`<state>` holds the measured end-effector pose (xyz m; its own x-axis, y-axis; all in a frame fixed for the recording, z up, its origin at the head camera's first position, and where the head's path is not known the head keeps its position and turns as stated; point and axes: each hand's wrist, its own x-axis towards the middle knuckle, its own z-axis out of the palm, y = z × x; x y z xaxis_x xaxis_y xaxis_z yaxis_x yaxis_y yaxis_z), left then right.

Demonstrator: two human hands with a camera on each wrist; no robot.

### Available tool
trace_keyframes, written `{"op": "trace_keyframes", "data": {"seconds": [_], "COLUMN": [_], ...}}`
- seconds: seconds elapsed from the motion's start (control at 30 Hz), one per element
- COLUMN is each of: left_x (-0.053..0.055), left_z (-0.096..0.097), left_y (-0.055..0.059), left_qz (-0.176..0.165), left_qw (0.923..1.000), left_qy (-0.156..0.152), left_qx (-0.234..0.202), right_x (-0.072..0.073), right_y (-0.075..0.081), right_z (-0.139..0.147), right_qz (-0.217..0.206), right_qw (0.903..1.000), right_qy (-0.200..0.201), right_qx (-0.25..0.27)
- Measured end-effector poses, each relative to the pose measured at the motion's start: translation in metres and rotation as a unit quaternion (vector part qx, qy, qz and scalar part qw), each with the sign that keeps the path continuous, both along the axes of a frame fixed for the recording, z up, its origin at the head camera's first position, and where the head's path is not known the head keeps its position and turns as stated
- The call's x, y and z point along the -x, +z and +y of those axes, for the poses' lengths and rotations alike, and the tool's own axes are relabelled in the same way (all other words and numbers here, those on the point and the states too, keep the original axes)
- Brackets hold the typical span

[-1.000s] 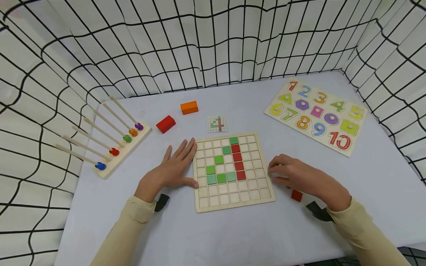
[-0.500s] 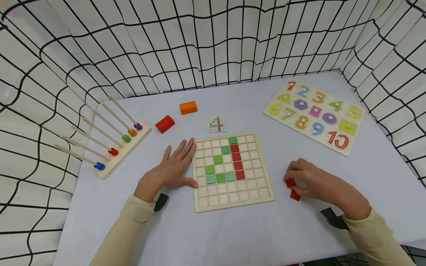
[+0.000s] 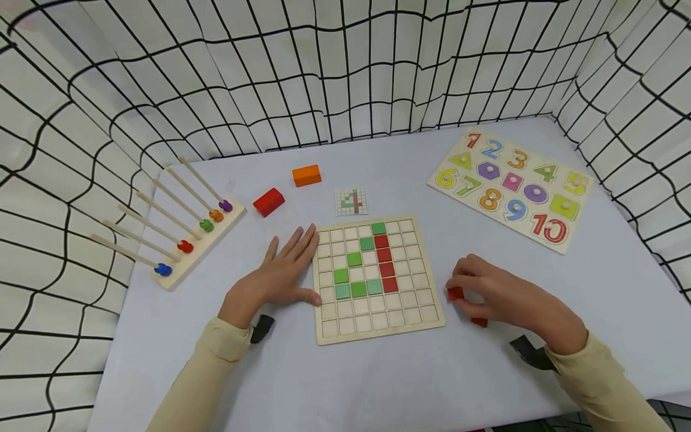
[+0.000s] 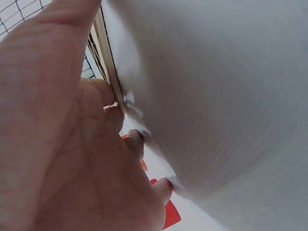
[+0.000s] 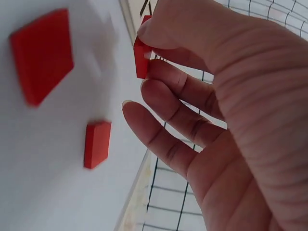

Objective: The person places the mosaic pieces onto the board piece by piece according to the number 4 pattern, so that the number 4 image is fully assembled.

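My left hand [image 3: 281,270] lies spread on the table, its fingertips and thumb against the left edge of a wooden grid board [image 3: 378,337]. Green tiles [image 3: 358,289] and a column of red tiles [image 3: 385,269] fill some of the board's squares in the shape of a 4. Right of the board, my right hand [image 3: 496,294] pinches a red square tile [image 5: 140,58] between thumb and fingers, just off the board's edge. Two more red tiles appear on the table in the right wrist view, a larger-looking one [image 5: 45,55] and a smaller-looking one [image 5: 97,144].
A small pattern card [image 3: 351,202] lies behind the board. Near it are a red block [image 3: 269,202] and an orange block [image 3: 306,176]. A peg stand with beads [image 3: 200,246] is at left, a number puzzle [image 3: 475,198] at back right. Black netting surrounds the table.
My right hand has drawn back from the board's edge to the red tiles on the right, then come slightly left again with a red tile pinched. My left hand has stayed in place.
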<state>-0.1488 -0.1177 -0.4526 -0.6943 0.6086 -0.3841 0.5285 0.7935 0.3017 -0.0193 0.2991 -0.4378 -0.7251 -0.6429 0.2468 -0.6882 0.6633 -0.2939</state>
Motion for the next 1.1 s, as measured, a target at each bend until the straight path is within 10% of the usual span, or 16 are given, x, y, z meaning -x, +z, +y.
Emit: {"op": "trace_keyframes", "data": {"seconds": [1.1], "left_x": [0.0], "left_z": [0.002], "left_y": [0.005], "left_qz": [-0.005], "left_qw": [1.0], "left_qy": [-0.003], "left_qx": [0.006], "right_x": [0.032], "right_y": [-0.014], "right_z": [-0.092], "right_qz": [0.027], "right_qw": [0.9953], "right_qy": [0.091], "right_qx": [-0.021]}}
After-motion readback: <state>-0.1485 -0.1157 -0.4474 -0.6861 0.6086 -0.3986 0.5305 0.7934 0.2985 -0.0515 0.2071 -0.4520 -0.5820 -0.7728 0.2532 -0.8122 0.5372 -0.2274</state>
